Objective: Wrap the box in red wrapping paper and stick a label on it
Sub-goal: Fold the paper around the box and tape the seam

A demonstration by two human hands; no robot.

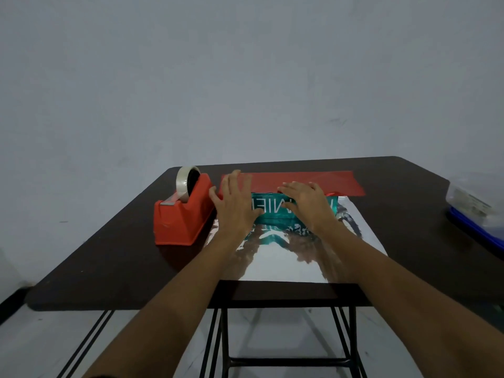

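Flat-palmed grip (306, 204) on box (272, 211), dark table (109, 255).

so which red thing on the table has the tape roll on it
The red tape dispenser left of the left hand; the other red thing, the wrapping paper, lies flat behind the box.

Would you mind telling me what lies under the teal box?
The teal box sits on the wrapping paper, silver side up, red side folded behind. Whatever lies directly beneath is covered by the box and both hands.
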